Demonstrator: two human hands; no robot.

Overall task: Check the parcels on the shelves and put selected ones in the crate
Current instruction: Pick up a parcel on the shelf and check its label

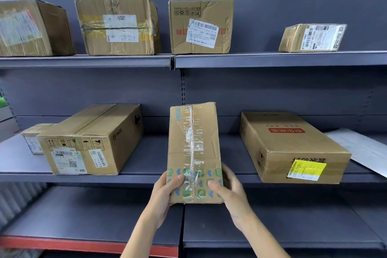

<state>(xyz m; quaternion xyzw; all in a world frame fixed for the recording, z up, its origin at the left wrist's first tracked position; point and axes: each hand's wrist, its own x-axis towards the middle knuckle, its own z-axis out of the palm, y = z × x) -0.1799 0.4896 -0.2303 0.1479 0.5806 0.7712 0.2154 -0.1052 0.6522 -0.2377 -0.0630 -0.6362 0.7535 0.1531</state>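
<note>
Parcels of brown cardboard line the grey metal shelves, and one of them, a long narrow brown carton sealed with clear tape and printed with green and blue marks, is held by both hands at the front edge of the middle shelf. Its near end juts out past the shelf lip; I cannot tell whether its far end rests on the board. The left hand grips the near left corner, thumb on top. The right hand grips the near right corner, thumb on top and fingers wrapped round the side. Left of it sits a large brown box with handling symbols and white labels. To the right lies a flat brown box with a yellow label, beside a white mailer bag. Four more labelled cartons stand on the upper shelf
</note>
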